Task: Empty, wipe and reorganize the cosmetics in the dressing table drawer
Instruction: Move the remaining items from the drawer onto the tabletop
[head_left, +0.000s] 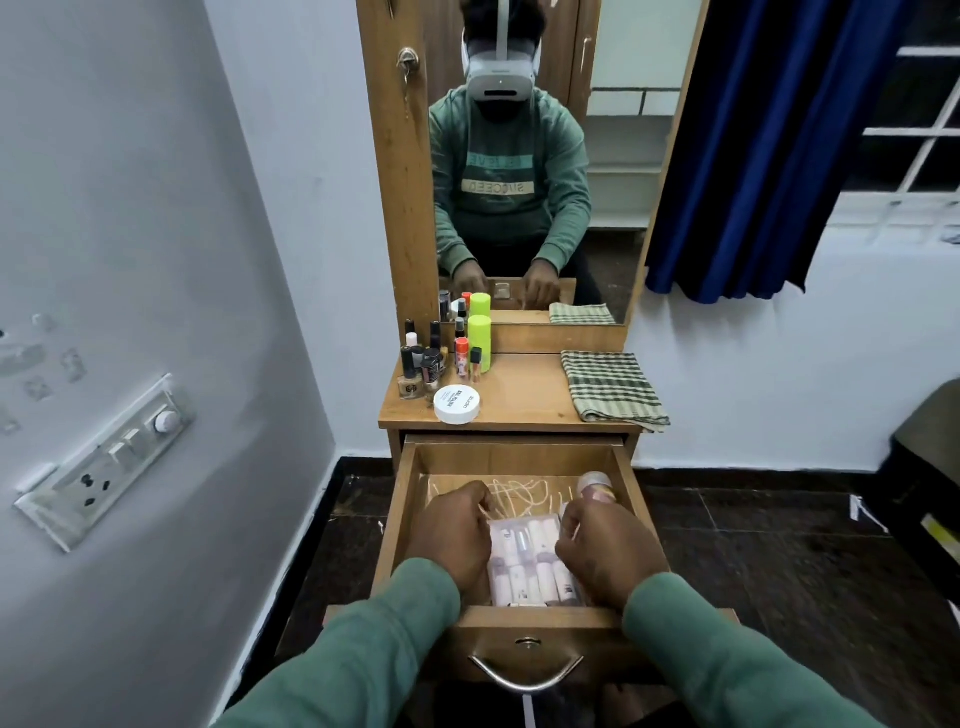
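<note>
Drawer (540, 618) pulled open; clear pack of tubes (530, 566) inside, left hand (451, 538) and right hand (605, 553) curled round its side edges, gripping; pinkish container (597, 487) rear right.

Wood tabletop (524, 395): polish btls (421, 364) + green can (479, 335) rear L, white tub (456, 404) front, checked cloth (613, 389) R.

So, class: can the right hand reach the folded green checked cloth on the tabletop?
Probably yes: the green checked cloth lies uncovered, nothing stands between, but the right hand must first release the clear plastic packet of tubes.
</note>
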